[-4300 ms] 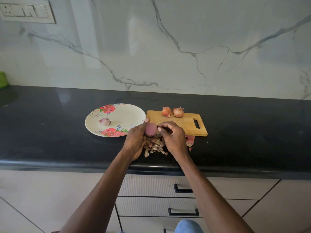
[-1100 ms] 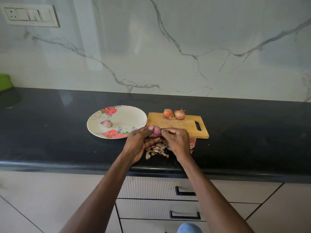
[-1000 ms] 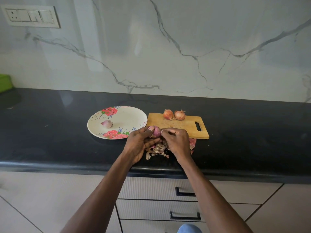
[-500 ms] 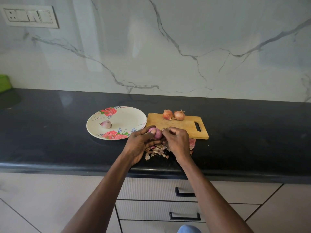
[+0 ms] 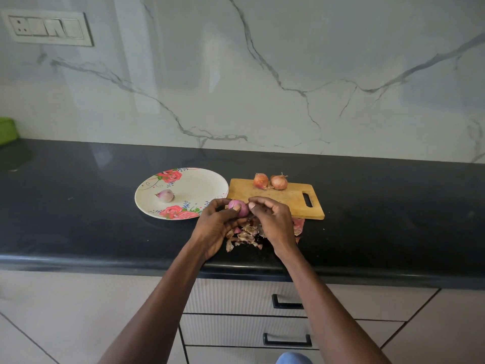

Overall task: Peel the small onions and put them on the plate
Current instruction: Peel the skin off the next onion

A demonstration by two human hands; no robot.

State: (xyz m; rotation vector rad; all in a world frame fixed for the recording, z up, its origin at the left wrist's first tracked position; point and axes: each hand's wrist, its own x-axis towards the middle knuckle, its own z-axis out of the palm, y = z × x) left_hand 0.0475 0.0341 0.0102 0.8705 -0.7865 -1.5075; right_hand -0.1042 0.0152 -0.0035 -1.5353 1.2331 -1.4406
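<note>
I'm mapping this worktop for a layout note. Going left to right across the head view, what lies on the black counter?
Green container → floral plate → peeled onion in both hands → cutting board's handle slot.

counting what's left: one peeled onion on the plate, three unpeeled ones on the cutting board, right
Not quite: the head view shows two unpeeled onions on the cutting board, not three. One peeled onion does lie on the plate.

Glossy black counter (image 5: 78, 206), wooden board (image 5: 288, 199), seemingly papery peels (image 5: 245, 236).
</note>
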